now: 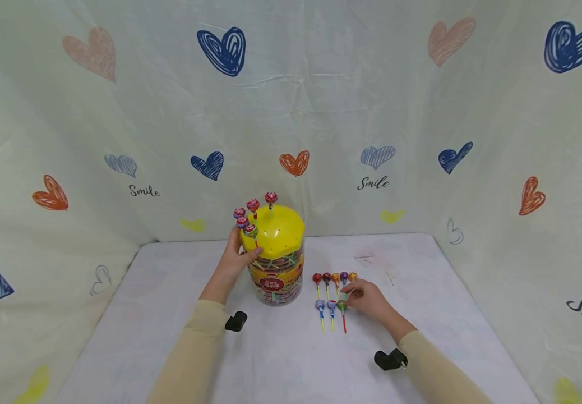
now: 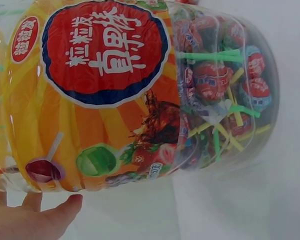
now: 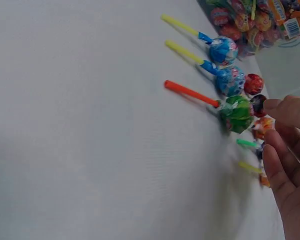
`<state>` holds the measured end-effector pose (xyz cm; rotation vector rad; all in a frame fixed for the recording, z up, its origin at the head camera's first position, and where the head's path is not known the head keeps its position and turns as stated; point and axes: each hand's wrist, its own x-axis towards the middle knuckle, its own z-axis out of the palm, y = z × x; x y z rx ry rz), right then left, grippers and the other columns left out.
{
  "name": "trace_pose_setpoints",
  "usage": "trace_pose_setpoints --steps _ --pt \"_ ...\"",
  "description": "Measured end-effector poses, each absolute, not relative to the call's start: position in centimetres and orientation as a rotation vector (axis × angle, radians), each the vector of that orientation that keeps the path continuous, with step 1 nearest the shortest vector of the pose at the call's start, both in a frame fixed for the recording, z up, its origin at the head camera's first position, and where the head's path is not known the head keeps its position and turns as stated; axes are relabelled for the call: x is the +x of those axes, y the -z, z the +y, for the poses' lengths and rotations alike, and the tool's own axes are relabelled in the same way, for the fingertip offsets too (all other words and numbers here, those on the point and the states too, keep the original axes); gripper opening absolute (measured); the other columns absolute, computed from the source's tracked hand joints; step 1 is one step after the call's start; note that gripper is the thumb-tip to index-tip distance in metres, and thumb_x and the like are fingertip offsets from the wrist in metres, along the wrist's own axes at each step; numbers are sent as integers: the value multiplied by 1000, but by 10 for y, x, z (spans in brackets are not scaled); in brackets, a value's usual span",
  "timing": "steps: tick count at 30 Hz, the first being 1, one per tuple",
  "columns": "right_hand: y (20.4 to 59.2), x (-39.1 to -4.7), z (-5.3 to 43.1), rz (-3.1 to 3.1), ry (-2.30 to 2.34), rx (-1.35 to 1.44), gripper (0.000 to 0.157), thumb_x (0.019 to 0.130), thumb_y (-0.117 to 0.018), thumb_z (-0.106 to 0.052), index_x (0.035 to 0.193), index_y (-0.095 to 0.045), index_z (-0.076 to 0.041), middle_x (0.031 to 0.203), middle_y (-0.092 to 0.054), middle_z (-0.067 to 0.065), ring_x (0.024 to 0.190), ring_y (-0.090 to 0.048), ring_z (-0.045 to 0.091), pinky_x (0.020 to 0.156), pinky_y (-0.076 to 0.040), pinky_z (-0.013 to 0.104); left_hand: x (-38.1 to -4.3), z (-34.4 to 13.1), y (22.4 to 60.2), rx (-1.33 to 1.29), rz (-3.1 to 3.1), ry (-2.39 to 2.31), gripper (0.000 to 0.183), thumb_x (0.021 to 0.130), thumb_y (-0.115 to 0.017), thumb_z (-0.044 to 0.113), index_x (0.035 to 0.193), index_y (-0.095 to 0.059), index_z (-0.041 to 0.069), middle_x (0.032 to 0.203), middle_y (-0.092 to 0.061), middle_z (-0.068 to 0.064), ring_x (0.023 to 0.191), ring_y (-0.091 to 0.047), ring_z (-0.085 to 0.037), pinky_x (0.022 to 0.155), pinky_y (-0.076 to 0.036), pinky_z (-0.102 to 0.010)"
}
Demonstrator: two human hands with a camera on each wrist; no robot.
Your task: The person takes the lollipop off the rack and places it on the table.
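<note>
A large clear lollipop jar (image 1: 277, 280) with a yellow domed lid (image 1: 281, 230) stands upright on the table. Several wrapped lollipops (image 1: 253, 205) stick up from the lid's left side. My left hand (image 1: 232, 262) grips the jar's upper left side, thumb at the front of the lid. To the jar's right lie two rows of lollipops, three in the nearer row. My right hand (image 1: 369, 297) hovers beside the green-wrapped lollipop (image 3: 236, 114) with a red stick; in the right wrist view, thumb and fingers are apart and nothing shows between them.
In the nearer row, two blue-wrapped lollipops (image 3: 230, 80) lie left of the green one. Behind them is a row of several more, a red one (image 1: 317, 278) at its left end. A white cloth covers the table (image 1: 170, 314); a heart-printed curtain (image 1: 321, 112) surrounds it.
</note>
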<state>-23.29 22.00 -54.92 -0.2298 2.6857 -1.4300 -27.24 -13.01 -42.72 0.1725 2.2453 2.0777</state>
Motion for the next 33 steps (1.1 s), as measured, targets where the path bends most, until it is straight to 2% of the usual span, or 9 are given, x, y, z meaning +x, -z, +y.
trace_pose_setpoints --steps 6,8,13,17,20,25,28,33 --pt "514 -239 211 2705 1526 -283 24 82 -71 4 106 -71 3 102 -66 18 83 -59 19 70 -52 28 -278 -131 421 154 2258 -2030 94 87 -75 25 157 -11 29 161 -14 -5 147 -3 -31 114 -4 -62" --pt "500 -242 206 2703 1584 -338 23 83 -71 4 106 -70 3 103 -66 18 85 -60 21 72 -54 29 -280 -130 420 146 2260 -2019 94 86 -77 27 156 -14 31 159 -20 -6 146 -9 -32 114 -7 -61" --pt "467 -250 190 2675 1707 -402 21 85 -72 1 105 -72 -4 101 -65 11 87 -62 23 71 -56 30 -285 -129 418 136 2247 -2029 94 84 -79 23 155 -18 35 152 -33 -7 137 -27 -32 115 -16 -55" --pt "443 -256 175 2619 1805 -439 22 85 -74 -5 107 -72 -4 104 -66 10 90 -63 24 75 -56 29 -285 -128 418 157 2228 -2045 92 84 -79 19 154 -21 36 151 -32 -8 135 -30 -33 115 -20 -53" --pt "425 -261 162 2582 1877 -519 24 85 -74 -4 109 -70 -1 109 -66 13 97 -61 30 83 -54 34 -284 -127 418 180 2219 -2052 91 84 -78 19 153 -22 37 150 -33 -9 133 -31 -34 114 -22 -53" --pt "398 -270 137 2502 1978 -671 30 86 -73 -1 114 -67 4 117 -63 17 112 -54 37 97 -46 50 -284 -128 420 219 2212 -2061 89 85 -78 20 153 -22 36 149 -35 -9 132 -33 -33 114 -23 -54" --pt "388 -274 125 2464 2017 -744 33 84 -73 2 116 -66 5 122 -60 18 116 -52 35 100 -43 51 -285 -128 421 236 2194 -2065 89 85 -78 21 153 -22 37 149 -35 -8 132 -34 -33 114 -23 -53" --pt "381 -282 107 2460 2002 -820 38 83 -75 0 120 -66 -2 129 -59 10 123 -49 24 105 -40 45 -284 -129 421 198 2230 -2026 90 85 -78 28 153 -21 37 150 -33 -10 134 -31 -35 113 -21 -57"
